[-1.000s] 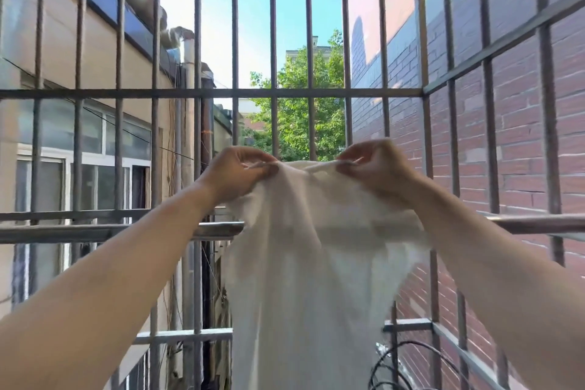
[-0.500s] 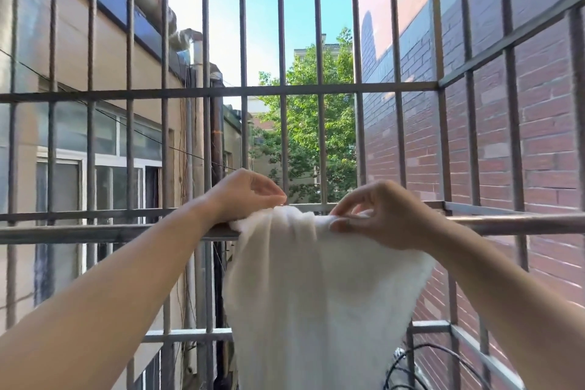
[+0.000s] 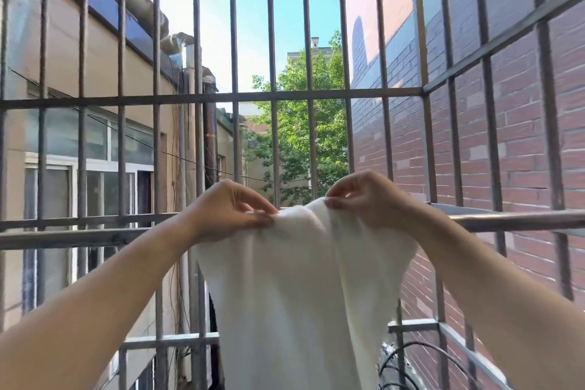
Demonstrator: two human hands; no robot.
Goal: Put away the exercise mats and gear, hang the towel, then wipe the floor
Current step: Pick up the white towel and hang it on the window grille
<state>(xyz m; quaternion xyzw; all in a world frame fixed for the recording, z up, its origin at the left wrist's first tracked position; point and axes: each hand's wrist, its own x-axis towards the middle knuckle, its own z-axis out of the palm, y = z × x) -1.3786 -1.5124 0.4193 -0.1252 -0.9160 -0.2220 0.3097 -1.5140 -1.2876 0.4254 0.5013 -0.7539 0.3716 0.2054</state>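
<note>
A white towel [image 3: 300, 288] hangs down in front of me over a horizontal metal rail [image 3: 79, 236] of the window cage. My left hand [image 3: 228, 212] pinches the towel's top edge on the left side. My right hand [image 3: 367, 199] pinches the top edge on the right. Both hands sit at rail height, close together, with the towel's top bunched between them. The rail section under the towel is hidden by the cloth.
A metal bar cage [image 3: 272, 95] surrounds the space in front and to the right. A red brick wall [image 3: 512, 142] lies beyond the bars on the right, a beige building [image 3: 63, 73] on the left. Black cables [image 3: 408, 364] coil at the lower right.
Both hands lowered the towel from above the rail down onto it, then stayed at the top edge. The view tilted slightly.
</note>
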